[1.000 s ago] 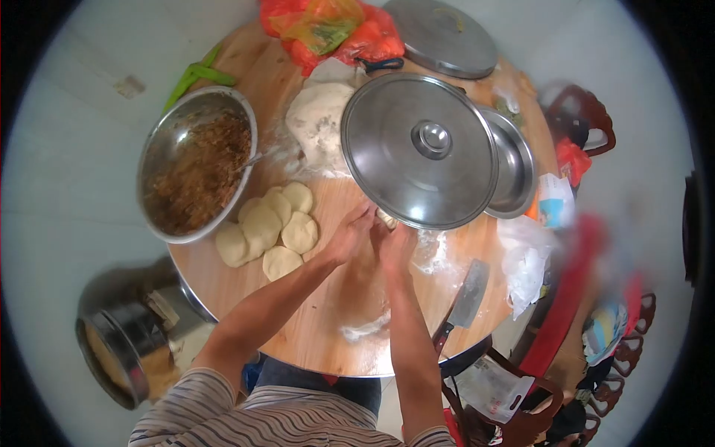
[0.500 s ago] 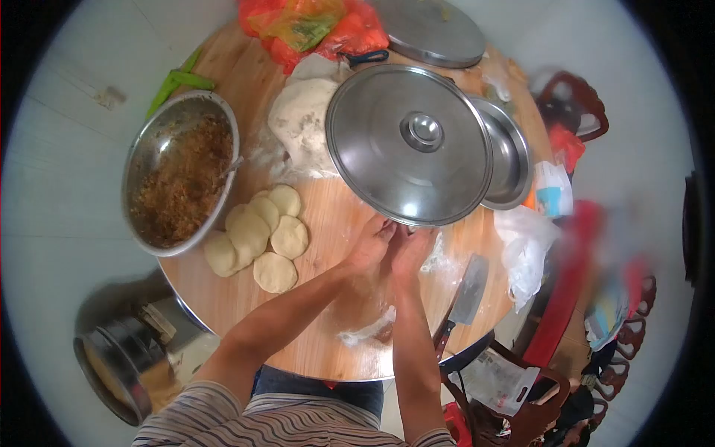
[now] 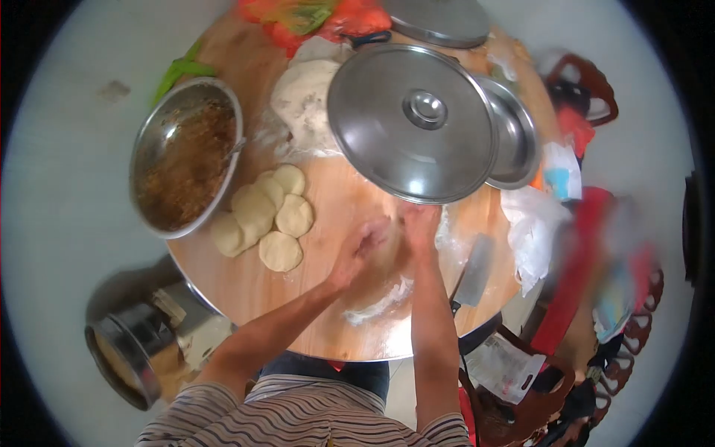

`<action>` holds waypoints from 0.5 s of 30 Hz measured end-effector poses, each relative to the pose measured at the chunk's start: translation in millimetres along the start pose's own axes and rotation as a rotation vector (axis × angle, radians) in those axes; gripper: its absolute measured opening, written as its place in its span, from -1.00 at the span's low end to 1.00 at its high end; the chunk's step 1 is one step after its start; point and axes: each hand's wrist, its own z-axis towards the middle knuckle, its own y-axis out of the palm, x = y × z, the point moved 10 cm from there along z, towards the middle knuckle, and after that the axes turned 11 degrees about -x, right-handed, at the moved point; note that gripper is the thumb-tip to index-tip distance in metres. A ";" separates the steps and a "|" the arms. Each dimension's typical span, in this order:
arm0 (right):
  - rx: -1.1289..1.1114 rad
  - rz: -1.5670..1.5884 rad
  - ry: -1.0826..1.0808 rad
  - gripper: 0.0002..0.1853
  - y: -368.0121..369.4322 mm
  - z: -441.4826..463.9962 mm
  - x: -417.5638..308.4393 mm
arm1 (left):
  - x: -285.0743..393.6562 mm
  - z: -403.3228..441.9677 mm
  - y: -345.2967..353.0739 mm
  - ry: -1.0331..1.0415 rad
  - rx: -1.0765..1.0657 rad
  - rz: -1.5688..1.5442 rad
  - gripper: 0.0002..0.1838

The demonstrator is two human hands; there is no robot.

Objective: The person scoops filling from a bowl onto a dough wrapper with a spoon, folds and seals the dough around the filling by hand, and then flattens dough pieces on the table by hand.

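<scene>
Much of L hand (image 3: 370,240) is blurred, loosely open; R hand (image 3: 419,221) grip, part-hidden by lid (image 3: 413,125) ahead, can't be told.

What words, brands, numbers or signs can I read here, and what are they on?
None can be read.
Clear bag at lower right: small reddish marks, too blurred to read.
White-and-blue packet at right: any print is too small to read.
</scene>
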 end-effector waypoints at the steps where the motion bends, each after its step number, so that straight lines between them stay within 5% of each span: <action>1: 0.022 0.154 0.030 -0.64 4.9 2.2 8.2 | -0.6 -19.2 0.0 0.008 0.024 0.016 -0.54; 3: 0.108 0.100 -0.054 -0.69 -0.8 -2.6 -5.6 | -10.0 -56.5 1.5 -0.057 0.020 0.050 -0.55; 6: 0.238 -0.033 0.073 -0.50 -21.2 -47.0 -36.7 | 21.3 -99.1 6.2 -0.251 0.096 0.201 -0.57; 12: -0.166 0.275 0.120 -0.54 87.5 -134.7 -75.9 | 32.7 -186.6 -50.4 -0.173 0.374 0.032 -0.58; 15: -0.410 0.162 0.155 -0.54 133.4 -144.4 -112.1 | 35.5 -229.3 -105.6 -0.178 0.520 0.191 -0.55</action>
